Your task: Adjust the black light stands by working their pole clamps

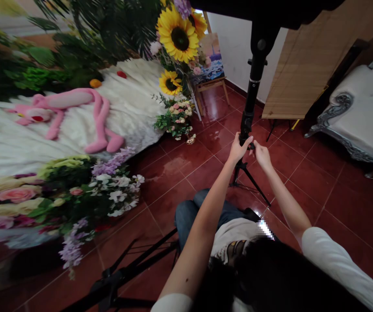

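Observation:
A black light stand point(250, 97) rises in front of me, its tripod legs spread on the floor and a large dark head at the top of the view. My left hand point(238, 149) is wrapped round the pole just below a collar. To the right of it, my right hand point(262, 156) has its fingers curled at a small black knob point(251, 146) on the pole's side. The fingertips there are partly hidden, but they appear to pinch the knob.
A white fur-covered bed point(134, 93) with a pink plush toy point(76, 99) lies left, edged by artificial flowers point(115, 186). Sunflowers point(180, 38) and an easel painting point(210, 58) stand behind. A white sofa point(361, 104) is at right. Another black tripod point(118, 277) stands lower left.

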A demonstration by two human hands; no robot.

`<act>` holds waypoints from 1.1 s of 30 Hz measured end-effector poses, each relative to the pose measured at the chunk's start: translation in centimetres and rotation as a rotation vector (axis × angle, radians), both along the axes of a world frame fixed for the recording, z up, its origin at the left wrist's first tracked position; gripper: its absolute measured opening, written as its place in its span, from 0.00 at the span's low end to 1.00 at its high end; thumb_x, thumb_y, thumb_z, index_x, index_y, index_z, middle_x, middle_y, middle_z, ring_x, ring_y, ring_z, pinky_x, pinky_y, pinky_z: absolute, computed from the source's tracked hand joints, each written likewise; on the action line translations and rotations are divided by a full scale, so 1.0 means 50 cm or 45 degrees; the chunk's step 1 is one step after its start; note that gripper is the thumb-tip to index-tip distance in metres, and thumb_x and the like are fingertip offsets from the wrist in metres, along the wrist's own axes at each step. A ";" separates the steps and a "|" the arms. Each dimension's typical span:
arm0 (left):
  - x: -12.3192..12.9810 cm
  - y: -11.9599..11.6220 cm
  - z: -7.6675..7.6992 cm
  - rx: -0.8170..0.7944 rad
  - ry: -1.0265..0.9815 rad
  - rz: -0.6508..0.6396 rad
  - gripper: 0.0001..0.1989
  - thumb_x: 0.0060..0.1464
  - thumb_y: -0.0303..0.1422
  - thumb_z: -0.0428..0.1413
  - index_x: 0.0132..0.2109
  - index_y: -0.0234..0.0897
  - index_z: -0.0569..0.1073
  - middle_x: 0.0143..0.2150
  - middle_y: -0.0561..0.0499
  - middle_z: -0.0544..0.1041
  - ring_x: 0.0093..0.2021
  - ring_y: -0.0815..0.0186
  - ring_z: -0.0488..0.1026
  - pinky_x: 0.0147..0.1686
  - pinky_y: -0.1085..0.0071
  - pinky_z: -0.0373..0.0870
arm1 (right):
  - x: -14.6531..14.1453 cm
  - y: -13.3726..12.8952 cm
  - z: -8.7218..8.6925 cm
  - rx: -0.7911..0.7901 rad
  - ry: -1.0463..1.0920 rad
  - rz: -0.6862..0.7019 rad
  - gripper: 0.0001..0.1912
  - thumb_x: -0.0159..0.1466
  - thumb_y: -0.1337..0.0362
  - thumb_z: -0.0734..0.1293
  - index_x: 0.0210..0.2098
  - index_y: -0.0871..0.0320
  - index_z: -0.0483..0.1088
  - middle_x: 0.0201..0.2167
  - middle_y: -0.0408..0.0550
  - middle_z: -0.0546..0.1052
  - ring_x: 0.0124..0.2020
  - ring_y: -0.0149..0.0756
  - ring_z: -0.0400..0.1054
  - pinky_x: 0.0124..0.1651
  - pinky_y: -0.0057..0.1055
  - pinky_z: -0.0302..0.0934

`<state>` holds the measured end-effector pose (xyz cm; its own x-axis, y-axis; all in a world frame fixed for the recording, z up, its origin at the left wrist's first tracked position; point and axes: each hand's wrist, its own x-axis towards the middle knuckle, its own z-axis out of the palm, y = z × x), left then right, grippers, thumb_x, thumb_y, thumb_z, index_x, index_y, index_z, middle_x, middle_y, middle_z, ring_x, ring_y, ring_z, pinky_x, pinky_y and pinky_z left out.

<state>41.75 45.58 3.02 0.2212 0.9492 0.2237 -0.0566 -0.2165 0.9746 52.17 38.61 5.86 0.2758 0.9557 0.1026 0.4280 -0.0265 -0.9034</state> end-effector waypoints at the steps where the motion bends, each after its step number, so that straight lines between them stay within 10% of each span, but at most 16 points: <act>1: 0.000 0.000 -0.001 -0.009 0.003 0.007 0.21 0.55 0.53 0.57 0.42 0.41 0.66 0.37 0.51 0.74 0.38 0.67 0.73 0.45 0.67 0.70 | -0.004 0.002 0.001 -0.052 0.063 0.084 0.28 0.73 0.50 0.50 0.18 0.51 0.57 0.12 0.38 0.59 0.17 0.30 0.59 0.15 0.23 0.56; 7: 0.001 0.002 -0.007 -0.039 0.043 0.002 0.20 0.57 0.52 0.56 0.44 0.40 0.66 0.35 0.53 0.73 0.36 0.68 0.73 0.43 0.69 0.70 | -0.034 -0.013 -0.014 -0.359 0.881 0.459 0.26 0.68 0.50 0.60 0.19 0.53 0.47 0.13 0.35 0.52 0.15 0.25 0.44 0.16 0.21 0.44; 16: 0.001 0.005 -0.011 -0.042 0.038 -0.014 0.17 0.61 0.49 0.52 0.44 0.39 0.67 0.37 0.51 0.74 0.36 0.69 0.74 0.42 0.72 0.70 | 0.033 -0.011 -0.009 -0.044 0.191 0.032 0.27 0.62 0.39 0.66 0.24 0.57 0.65 0.20 0.40 0.66 0.23 0.28 0.57 0.27 0.26 0.49; 25: 0.003 0.002 -0.002 -0.011 0.067 0.047 0.17 0.62 0.49 0.50 0.43 0.39 0.66 0.37 0.51 0.73 0.38 0.67 0.73 0.45 0.69 0.70 | -0.010 -0.002 0.021 -0.231 1.487 0.303 0.19 0.71 0.66 0.52 0.22 0.55 0.50 0.16 0.36 0.52 0.16 0.27 0.39 0.19 0.22 0.38; 29: 0.004 0.006 -0.009 0.003 0.022 0.030 0.19 0.61 0.51 0.51 0.42 0.39 0.67 0.38 0.50 0.73 0.39 0.67 0.73 0.46 0.68 0.70 | 0.009 0.001 0.007 -0.440 0.924 0.208 0.25 0.73 0.50 0.49 0.24 0.55 0.57 0.16 0.39 0.60 0.15 0.27 0.44 0.19 0.25 0.40; 33: 0.005 0.008 -0.014 -0.026 0.009 -0.006 0.20 0.60 0.52 0.51 0.44 0.39 0.67 0.38 0.51 0.73 0.38 0.68 0.73 0.44 0.69 0.70 | 0.031 -0.011 -0.001 -0.060 -0.143 0.056 0.34 0.69 0.35 0.47 0.32 0.56 0.66 0.28 0.49 0.73 0.28 0.36 0.66 0.32 0.30 0.56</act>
<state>41.98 45.96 2.30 0.2270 0.9525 0.2030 -0.0507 -0.1966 0.9792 53.70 38.05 5.78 0.2224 0.9712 0.0854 0.5284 -0.0464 -0.8478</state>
